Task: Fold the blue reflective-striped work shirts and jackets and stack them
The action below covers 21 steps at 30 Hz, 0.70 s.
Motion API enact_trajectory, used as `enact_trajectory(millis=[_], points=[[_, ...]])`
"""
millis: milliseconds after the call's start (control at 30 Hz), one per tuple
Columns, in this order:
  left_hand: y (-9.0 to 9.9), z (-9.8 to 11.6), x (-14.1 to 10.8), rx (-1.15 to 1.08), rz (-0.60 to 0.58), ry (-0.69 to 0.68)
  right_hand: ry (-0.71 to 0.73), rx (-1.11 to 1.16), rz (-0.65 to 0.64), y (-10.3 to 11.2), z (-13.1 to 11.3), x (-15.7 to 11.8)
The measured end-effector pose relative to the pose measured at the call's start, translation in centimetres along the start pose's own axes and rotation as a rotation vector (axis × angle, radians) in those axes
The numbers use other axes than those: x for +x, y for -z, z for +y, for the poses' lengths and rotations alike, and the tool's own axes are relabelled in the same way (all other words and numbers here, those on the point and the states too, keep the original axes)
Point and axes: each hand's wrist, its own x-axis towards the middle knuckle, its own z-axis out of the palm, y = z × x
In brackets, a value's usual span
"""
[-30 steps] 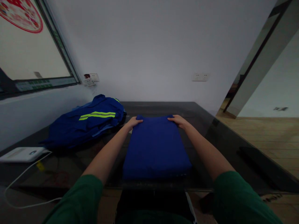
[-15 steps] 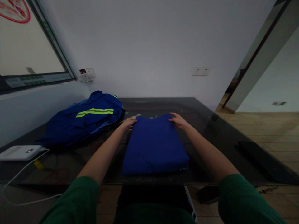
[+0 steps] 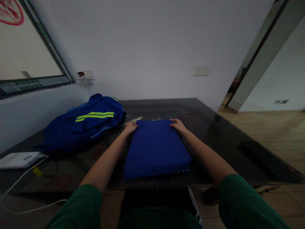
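Blue cloth [image 3: 156, 149] straightens at far edge. My left hand [image 3: 131, 127], right hand [image 3: 179, 126] pinch far corners; looks folded, smoothing perhaps remains.

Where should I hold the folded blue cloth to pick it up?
Probably its two long sides, coming from left and right together and scooping underneath: the folded blue cloth is a wide, thick block on the dark table, and its long sides face left and right.
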Motion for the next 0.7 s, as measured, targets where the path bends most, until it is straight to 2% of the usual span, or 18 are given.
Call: enact_trajectory(millis=[267, 433, 567, 700], points=[[-0.2, 0.4, 0.3, 0.0, 0.053, 0.051, 0.032, -0.057, 0.06, -0.6, -0.4, 0.0], [0.2, 1.5, 1.2, -0.075, -0.022, 0.034, -0.025, 0.067, -0.019, -0.6, -1.4, 0.3], [1.5, 3.2, 2.8, -0.217, -0.187, 0.032, -0.076, 0.209, -0.193, -0.3, -3.0, 0.8], [3.3, 5.8, 4.4, -0.283, -0.547, 0.124, -0.106, 0.277, -0.34, -0.3, -3.8, 0.8]])
